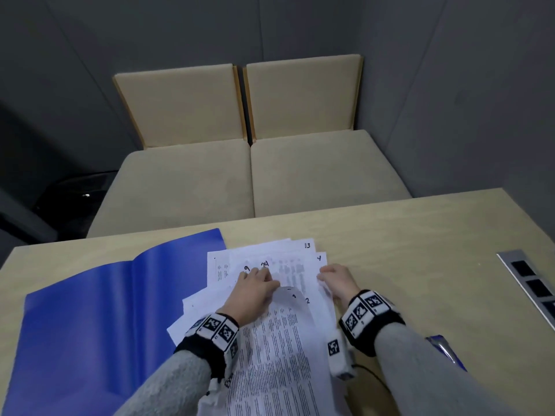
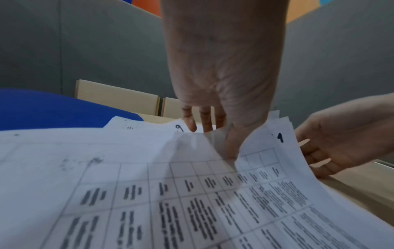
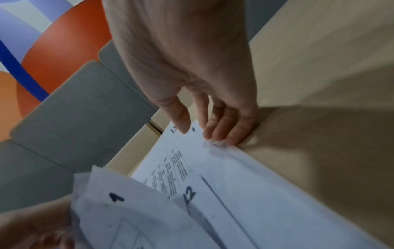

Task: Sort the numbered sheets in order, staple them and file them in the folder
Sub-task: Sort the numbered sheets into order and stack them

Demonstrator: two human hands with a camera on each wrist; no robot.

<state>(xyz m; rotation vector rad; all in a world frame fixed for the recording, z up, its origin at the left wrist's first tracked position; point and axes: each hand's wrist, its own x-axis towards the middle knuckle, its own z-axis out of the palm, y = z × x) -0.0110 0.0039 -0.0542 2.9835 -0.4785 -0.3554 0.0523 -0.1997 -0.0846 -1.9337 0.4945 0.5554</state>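
Note:
Numbered white sheets (image 1: 267, 256) lie fanned on the table, showing 9, 24, 13, 4 and 2. My left hand (image 1: 259, 283) rests straight fingers (image 2: 205, 121) on the sheets by the 9. Its thumb is tucked under the curled-up edge of sheet 1 (image 1: 292, 300) (image 2: 277, 151) (image 3: 119, 210). My right hand (image 1: 336, 277) (image 3: 224, 121) touches the right edge of the stack near sheet 4 (image 1: 316, 261) with its fingertips. The open blue folder (image 1: 90, 310) (image 2: 53, 109) lies to the left. A blue and metal object (image 1: 444, 349), perhaps the stapler, shows behind my right forearm.
The light wooden table (image 1: 420, 235) has a metal socket panel (image 1: 528, 280) at its right edge. A beige two-seat bench (image 1: 249, 175) stands beyond the far edge, against grey walls. A dark cable (image 1: 369, 373) runs under my right wrist.

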